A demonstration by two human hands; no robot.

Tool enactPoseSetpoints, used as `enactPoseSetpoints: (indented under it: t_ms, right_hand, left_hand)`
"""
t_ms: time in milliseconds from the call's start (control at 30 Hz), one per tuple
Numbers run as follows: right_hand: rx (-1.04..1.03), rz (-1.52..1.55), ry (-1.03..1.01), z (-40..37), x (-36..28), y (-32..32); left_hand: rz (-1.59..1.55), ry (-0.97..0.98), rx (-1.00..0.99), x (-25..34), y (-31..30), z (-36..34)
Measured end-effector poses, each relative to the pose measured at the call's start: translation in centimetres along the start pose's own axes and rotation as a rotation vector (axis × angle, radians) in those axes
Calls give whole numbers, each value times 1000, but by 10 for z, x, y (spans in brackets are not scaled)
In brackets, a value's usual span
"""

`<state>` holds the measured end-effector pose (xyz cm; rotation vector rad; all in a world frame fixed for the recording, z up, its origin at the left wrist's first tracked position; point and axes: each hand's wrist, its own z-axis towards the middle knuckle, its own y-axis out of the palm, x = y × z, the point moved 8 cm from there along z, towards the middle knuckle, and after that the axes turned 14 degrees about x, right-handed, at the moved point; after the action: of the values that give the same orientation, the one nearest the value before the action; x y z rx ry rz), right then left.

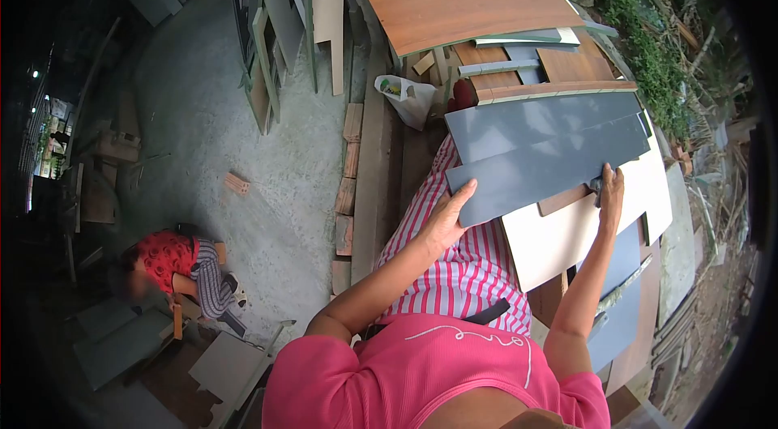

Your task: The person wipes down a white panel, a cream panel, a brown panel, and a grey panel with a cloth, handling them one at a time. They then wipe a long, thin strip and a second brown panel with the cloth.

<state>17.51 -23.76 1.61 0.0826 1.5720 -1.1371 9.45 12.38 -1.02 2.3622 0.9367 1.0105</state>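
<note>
A long dark grey board (551, 166) lies across in front of me, held at both ends. At its near left corner, my left hand (447, 214) grips it with the thumb on top and the fingers underneath. My right hand (612, 190) is closed on its right end, the thumb at the near edge. A small dark thing (596, 185) shows beside that palm; I cannot tell what it is. Just beyond, a second grey board (510, 125) is partly covered by the held one. A cream-coloured panel (547, 251) lies below both.
Wood-brown panels (478, 4) are stacked ahead, with a white sack (409, 101) to their left. Tall sheets (284, 16) lean further left. A row of bricks (345, 190) edges the concrete floor (194, 105). Another person (174, 267) bends over panels at lower left.
</note>
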Motion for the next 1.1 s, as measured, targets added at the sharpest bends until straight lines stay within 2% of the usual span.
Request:
enactPoseSetpoints:
  t_ms: [67, 100, 200, 233, 300, 333, 367, 400, 433, 467, 533, 567, 600, 700, 767, 833, 933, 1033, 1100]
  right_hand:
    - [14, -28, -57, -3, -11, -8]
    - [-91, -32, 74, -11, -12, -12]
    - [148, 145, -133, -5, 7, -44]
    - [149, 136, -130, -9, 5, -46]
    - [158, 172, -85, -33, -19, -56]
    - [193, 134, -234, -58, -54, -57]
    - [136, 165, -109, -80, -74, -54]
    - [99, 234, -169, -98, -97, -50]
    - [-6, 295, -14, -124, -126, -44]
    - [-24, 380, -214, -142, -152, -37]
    - [-259, 236, -379, -179, -177, -9]
    - [-281, 136, -655, -199, -197, 4]
    - [-314, 46, -794, -217, -203, 18]
    - [-351, 21, -979, -234, -170, 54]
    - [-332, -16, -960, -218, -165, 52]
    - [-275, -72, -923, -182, -161, 49]
    - [-112, -201, -798, -94, -131, 48]
    - [139, -193, -643, 9, -91, 29]
    - [367, -459, -591, 78, -47, 12]
  left_hand:
    - [25, 12, -18, -2, 0, 2]
    - [54, 16, -47, -3, 1, 2]
    - [62, 13, -64, -4, 4, -3]
    - [64, 2, -77, -8, 5, -3]
    - [52, -27, -81, -13, 5, -5]
    - [42, -42, -90, -17, 7, -5]
    - [15, -52, -123, -19, 9, -4]
    - [35, -48, -146, -20, 11, -4]
    - [53, -39, -163, -21, 13, -4]
    - [63, -54, -174, -24, 13, -5]
    - [-29, -77, -208, -23, 16, -7]
    - [-26, -84, -207, -21, 17, -10]
    - [-61, -94, -242, -23, 15, -8]
    - [-110, -115, -245, -27, 9, -2]
    - [-127, -133, -207, -29, 5, -5]
    - [-1, -108, -161, -29, 7, -9]
    - [-26, -155, -167, -32, 7, -7]
    - [-9, -152, -111, -28, 7, -12]
    - [32, -134, -126, -28, 8, -13]
